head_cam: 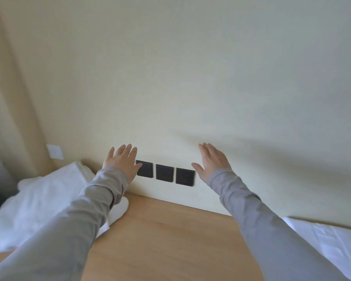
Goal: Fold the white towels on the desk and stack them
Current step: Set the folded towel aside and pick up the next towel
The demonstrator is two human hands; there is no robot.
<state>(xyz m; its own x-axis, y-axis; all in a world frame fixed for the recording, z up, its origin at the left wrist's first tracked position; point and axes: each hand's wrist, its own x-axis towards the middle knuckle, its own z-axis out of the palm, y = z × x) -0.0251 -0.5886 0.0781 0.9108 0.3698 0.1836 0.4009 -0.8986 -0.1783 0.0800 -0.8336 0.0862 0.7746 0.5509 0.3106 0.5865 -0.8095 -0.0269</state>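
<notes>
Hovering over the wooden desk [166, 236], the left hand [123, 162] and right hand [211, 162] are spread flat, fingers straight, holding nothing. A heap of white towels [45, 201] lies at the desk's left, its long axis running from the near edge towards the wall. Another white towel [332, 240] lies at right. Three black wall sockets [164, 173] are too blurred to read.
</notes>
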